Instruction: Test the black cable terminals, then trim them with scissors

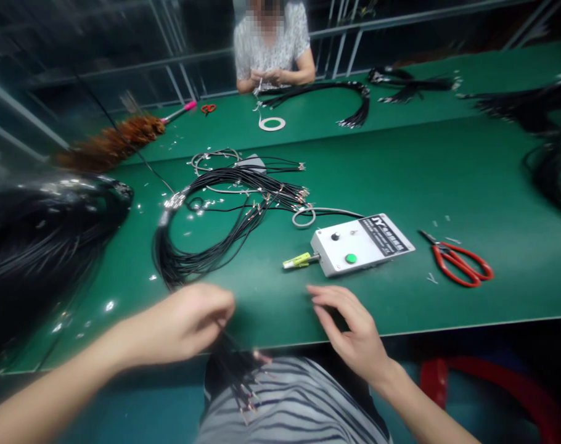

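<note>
My left hand [195,320] is closed around a bunch of thin black wires [232,364], whose bare copper-coloured ends hang down over my lap. My right hand [348,327] is open, thumb and fingers slightly bent and apart, holding nothing. Just beyond it lies a white control box [349,246] with a green button, a black knob and a small switch. A yellow-green connector piece [298,261] sticks out of its left side. Past my left hand, a looped bundle of black wires [169,253] rests on the green table, its stripped ends spread near the middle.
Red-handled cutters [463,262] lie to the right. A large heap of black cables [44,234] covers the left side. Across the green table [423,172] sits a person [274,46], near a tape roll [272,124], more wire bundles [354,102] and a brush [118,139].
</note>
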`<state>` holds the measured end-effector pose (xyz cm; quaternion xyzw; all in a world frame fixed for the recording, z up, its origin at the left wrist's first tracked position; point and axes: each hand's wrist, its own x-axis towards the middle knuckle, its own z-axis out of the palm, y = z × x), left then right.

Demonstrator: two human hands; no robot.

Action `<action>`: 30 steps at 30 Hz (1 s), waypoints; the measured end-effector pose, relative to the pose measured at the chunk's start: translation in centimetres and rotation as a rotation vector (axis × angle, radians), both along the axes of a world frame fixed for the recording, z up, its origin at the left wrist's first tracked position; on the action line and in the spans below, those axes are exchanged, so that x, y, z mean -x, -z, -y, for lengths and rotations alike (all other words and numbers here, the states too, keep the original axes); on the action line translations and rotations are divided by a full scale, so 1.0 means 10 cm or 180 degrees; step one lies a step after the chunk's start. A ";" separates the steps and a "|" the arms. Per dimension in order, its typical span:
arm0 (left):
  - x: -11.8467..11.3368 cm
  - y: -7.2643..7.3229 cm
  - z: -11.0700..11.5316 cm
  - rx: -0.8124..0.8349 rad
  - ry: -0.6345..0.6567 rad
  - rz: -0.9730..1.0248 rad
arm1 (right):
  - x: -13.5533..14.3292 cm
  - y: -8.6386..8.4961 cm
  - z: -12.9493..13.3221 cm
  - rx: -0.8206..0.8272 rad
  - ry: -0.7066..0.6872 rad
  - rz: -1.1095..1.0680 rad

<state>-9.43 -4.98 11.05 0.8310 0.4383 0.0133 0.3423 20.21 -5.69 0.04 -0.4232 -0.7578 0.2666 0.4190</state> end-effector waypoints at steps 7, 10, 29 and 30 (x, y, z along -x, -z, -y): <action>-0.62 0.11 -0.02 0.0426 -0.0729 0.1228 | 0.31 -0.31 0.00 0.1847 -0.0322 -0.1452; -0.66 0.25 -0.06 0.0489 -0.0942 0.1415 | 0.40 -0.35 -0.05 0.2327 -0.0399 -0.1877; -0.71 0.64 0.02 0.0632 -0.1958 0.2140 | 0.70 -0.10 -0.11 0.3494 -0.0085 -0.3488; -0.71 0.65 0.03 0.0667 -0.1985 0.2169 | 0.69 -0.10 -0.11 0.3452 -0.0098 -0.3496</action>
